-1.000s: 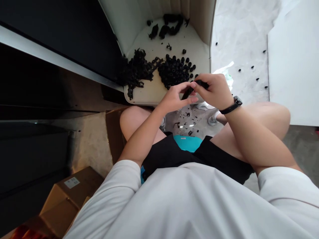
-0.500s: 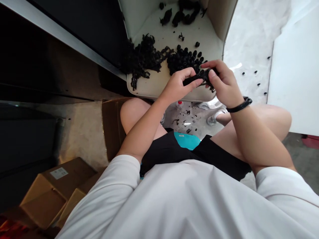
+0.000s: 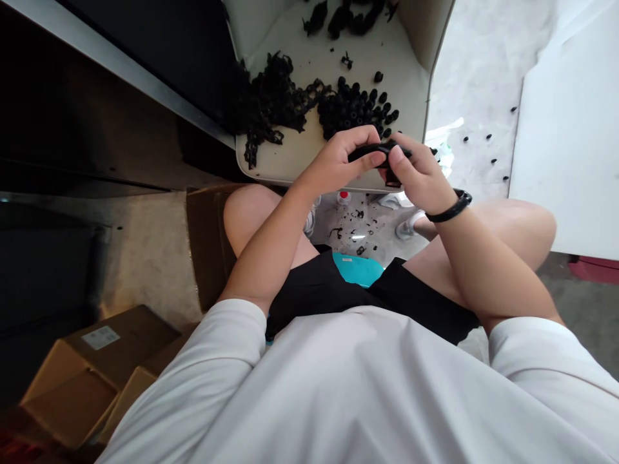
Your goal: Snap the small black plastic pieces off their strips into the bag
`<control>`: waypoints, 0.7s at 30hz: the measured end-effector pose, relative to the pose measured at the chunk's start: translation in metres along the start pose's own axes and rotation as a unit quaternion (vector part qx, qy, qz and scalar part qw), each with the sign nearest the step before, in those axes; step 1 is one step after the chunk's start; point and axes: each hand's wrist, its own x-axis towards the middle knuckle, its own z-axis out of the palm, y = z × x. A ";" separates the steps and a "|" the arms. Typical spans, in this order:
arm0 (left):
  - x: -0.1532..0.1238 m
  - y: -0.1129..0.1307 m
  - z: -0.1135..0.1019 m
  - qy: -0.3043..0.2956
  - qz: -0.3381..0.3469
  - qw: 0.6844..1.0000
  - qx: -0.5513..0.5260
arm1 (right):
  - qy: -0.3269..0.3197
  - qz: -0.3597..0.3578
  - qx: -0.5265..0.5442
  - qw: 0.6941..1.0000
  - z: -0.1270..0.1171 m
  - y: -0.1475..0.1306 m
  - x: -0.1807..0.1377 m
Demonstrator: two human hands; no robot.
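Observation:
Both hands meet over the near edge of a white tray [image 3: 290, 169]. My left hand [image 3: 341, 161] and my right hand [image 3: 418, 174] each pinch one end of a long black plastic strip [image 3: 370, 151] held level between them. Thumbs press on top of it. A black band sits on my right wrist. Just beyond the hands lies a heap of small round black parts [image 3: 353, 109], and to its left a tangle of black plastic frames [image 3: 271, 106].
More black pieces [image 3: 348, 16] lie at the tray's far end. Black scraps [image 3: 358, 225] litter the floor between my knees. Cardboard boxes [image 3: 101, 361] stand at lower left, a white board [image 3: 565, 129] at right, with loose black bits [image 3: 488, 148] beside it.
The hands drew slightly nearer and lower over the tray's edge, and the grip on the black strip shifted. The camera view drifted a little.

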 end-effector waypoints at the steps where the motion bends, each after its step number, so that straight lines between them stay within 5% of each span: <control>1: 0.001 0.000 0.000 -0.004 0.000 1.000 0.000 | 0.007 0.002 0.002 1.000 0.000 0.000 0.000; 7: 0.005 0.004 0.001 -0.035 0.027 0.998 -0.042 | 0.058 -0.009 -0.047 0.997 -0.002 0.000 0.001; 13: 0.001 -0.002 0.014 -0.038 -0.005 0.992 -0.121 | 0.028 -0.016 -0.107 0.994 0.002 0.004 -0.002; 21: -0.003 0.003 0.014 -0.043 -0.044 0.986 -0.156 | 0.045 -0.005 0.005 0.999 0.004 0.002 0.001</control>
